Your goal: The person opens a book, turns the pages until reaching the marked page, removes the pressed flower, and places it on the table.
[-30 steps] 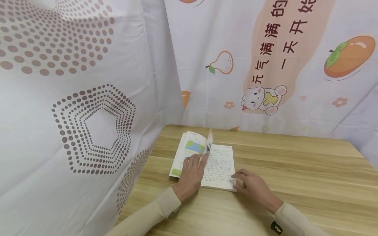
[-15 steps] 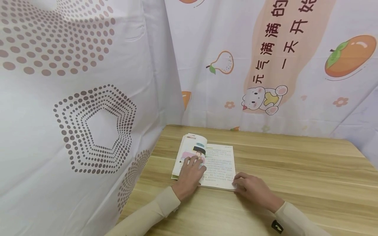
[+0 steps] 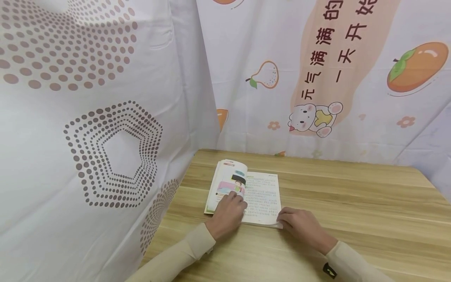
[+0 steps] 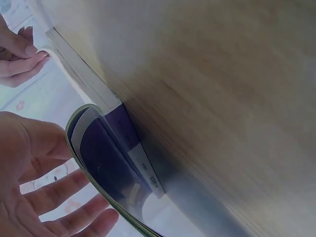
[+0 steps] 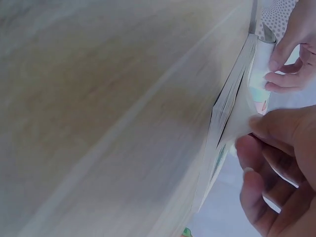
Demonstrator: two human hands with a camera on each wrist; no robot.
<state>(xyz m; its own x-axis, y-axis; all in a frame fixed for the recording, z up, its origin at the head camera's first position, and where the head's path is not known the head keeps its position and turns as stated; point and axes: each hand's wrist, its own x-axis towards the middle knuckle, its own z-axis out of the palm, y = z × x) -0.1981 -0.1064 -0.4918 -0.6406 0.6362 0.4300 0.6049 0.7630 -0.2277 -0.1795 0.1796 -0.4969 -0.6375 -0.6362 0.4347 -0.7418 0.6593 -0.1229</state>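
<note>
An open book (image 3: 262, 196) lies on the wooden table, with a coloured picture on its left page (image 3: 230, 176) and rows of print on the right one. My left hand (image 3: 227, 213) rests on the lower part of the left page near the fold; in the left wrist view its fingers (image 4: 74, 210) lie spread against the curved pages. At the lower right corner, my right hand (image 3: 303, 227) pinches a page between thumb and forefinger. That lifted page (image 5: 240, 121) bends up from the stack in the right wrist view.
The wood-grain table (image 3: 352, 196) extends to the right of the book. A white curtain with dotted patterns (image 3: 112, 156) hangs along the left side, and a fruit-printed curtain (image 3: 253, 109) hangs behind the table.
A page standing up at the fold has come down on the left, showing a new picture. My left hand has drawn back slightly; my right hand now lifts a page corner.
</note>
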